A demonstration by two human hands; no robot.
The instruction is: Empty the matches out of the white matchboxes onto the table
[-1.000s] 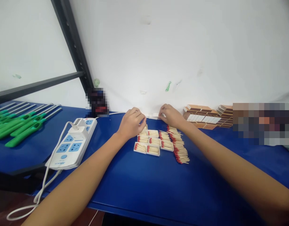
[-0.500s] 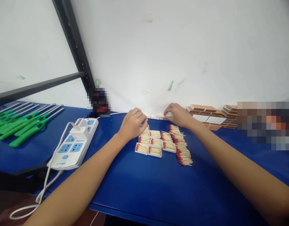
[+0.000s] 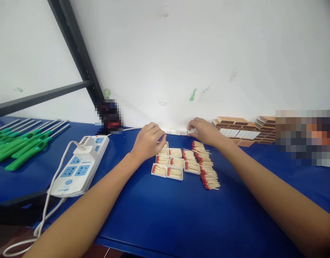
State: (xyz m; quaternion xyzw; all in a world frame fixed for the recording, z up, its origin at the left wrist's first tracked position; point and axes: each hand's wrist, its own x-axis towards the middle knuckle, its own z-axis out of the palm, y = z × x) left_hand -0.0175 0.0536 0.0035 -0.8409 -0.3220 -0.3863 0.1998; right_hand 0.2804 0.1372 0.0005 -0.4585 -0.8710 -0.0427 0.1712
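Note:
My left hand [image 3: 150,141] hovers over the back left of a group of small white matchbox trays filled with red-tipped matches. Its fingers are curled together, and whatever they may hold is hidden. Below it lie a filled tray [image 3: 163,160] and another filled tray [image 3: 175,173]. By the wall, my right hand [image 3: 204,131] has thumb and fingers closed on a white matchbox tray [image 3: 191,130], at the right end of a row of white trays [image 3: 175,131]. Loose matches [image 3: 208,173] lie in a long pile in front of this hand.
Stacked brown matchbox sleeves [image 3: 235,123] stand against the wall at right, a blurred patch beyond them. A white power strip [image 3: 79,168] with its cable lies at left, near green-handled lighters [image 3: 27,143]. A dark metal frame [image 3: 76,46] rises at back left.
The view has shifted slightly. My right hand's fingers now close around the white tray by the wall, where they were at its edge before. My left hand has hardly moved.

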